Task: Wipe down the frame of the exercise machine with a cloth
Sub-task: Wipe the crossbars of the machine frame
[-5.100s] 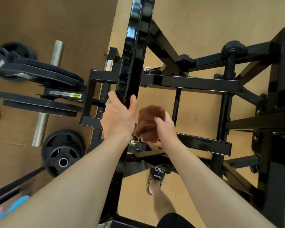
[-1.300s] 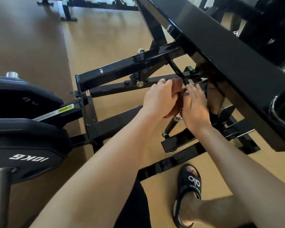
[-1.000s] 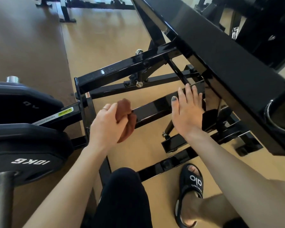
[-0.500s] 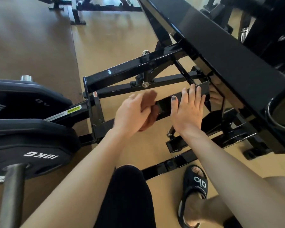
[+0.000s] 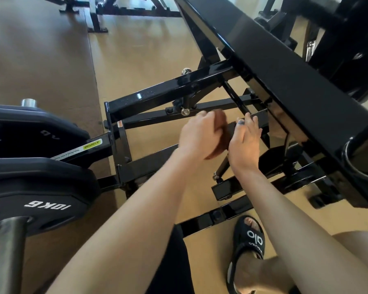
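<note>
Brown cloth (image 5: 221, 132) sits bunched in the left hand's (image 5: 198, 134) curled fingers, pressed on a black frame bar (image 5: 261, 117). Just right of the cloth, the right hand (image 5: 243, 143) rests straight-fingered on that bar, holding nothing

Brown cloth (image 5: 220, 136), glossy black frame (image 5: 157, 96), black sandal (image 5: 249, 240) with white lettering, tan floor (image 5: 136, 49).

Head-worn view, steeply down, close over frame (image 5: 164, 93)
</note>
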{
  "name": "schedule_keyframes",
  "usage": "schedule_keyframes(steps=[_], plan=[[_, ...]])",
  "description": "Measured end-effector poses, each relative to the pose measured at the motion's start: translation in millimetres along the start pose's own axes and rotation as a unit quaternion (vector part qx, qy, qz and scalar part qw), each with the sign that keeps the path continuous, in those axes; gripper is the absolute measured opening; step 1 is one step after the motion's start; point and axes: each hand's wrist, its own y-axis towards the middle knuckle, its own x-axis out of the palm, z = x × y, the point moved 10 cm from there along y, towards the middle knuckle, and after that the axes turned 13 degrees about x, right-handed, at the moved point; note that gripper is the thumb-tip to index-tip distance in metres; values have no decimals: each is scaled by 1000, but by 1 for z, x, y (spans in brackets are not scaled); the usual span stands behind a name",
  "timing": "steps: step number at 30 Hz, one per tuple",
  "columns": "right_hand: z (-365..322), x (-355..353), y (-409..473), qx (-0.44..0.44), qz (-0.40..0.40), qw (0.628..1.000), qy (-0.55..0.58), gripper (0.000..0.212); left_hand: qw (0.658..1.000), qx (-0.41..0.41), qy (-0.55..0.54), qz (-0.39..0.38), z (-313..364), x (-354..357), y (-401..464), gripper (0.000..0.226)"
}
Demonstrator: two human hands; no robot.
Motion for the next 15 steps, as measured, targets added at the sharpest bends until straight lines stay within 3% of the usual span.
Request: schedule_keyframes(steps=[4, 7, 15], plan=[[3, -8, 1, -14, 11, 1000, 4, 59, 999, 28, -34, -6, 23, 20, 31, 34], [-3, 0, -2, -50, 17, 994, -90, 59, 998, 19, -59, 19, -6, 8, 0, 38], [-14, 12, -12, -49, 80, 977, -191, 83, 990, -115, -62, 48, -118, -63, -120, 19]])
